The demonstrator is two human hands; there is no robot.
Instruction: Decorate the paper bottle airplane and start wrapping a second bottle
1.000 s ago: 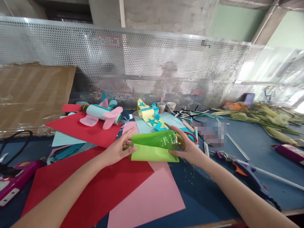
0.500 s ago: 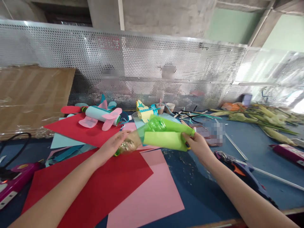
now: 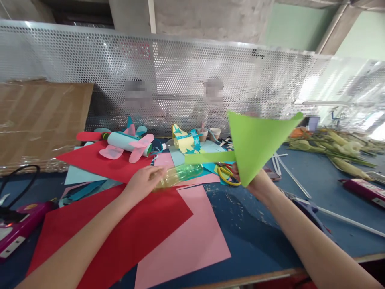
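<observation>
A clear plastic bottle [image 3: 177, 175] with a green tint lies low over the red paper [image 3: 120, 237], and my left hand [image 3: 146, 182] is closed round its left end. My right hand [image 3: 255, 182] grips a light green paper [image 3: 258, 140], which stands up as a broad pointed sheet with a narrow strip reaching left above the bottle. Most of my right fingers are hidden behind this paper. Yellow-handled scissors [image 3: 227, 175] lie just left of my right hand.
Pink paper [image 3: 186, 241] overlaps the red sheet. Behind are a light blue roll with pink petals [image 3: 128, 144], a yellow decorated bottle [image 3: 185, 142] and cups [image 3: 214, 134]. Glue gun [image 3: 313, 212] and white sticks [image 3: 293, 176] lie right; a purple power strip [image 3: 24, 224] sits left.
The green paper has come away from the bottle, moved up and right in my right hand and opened out. The bottle stays in my left hand, and the scissors now show.
</observation>
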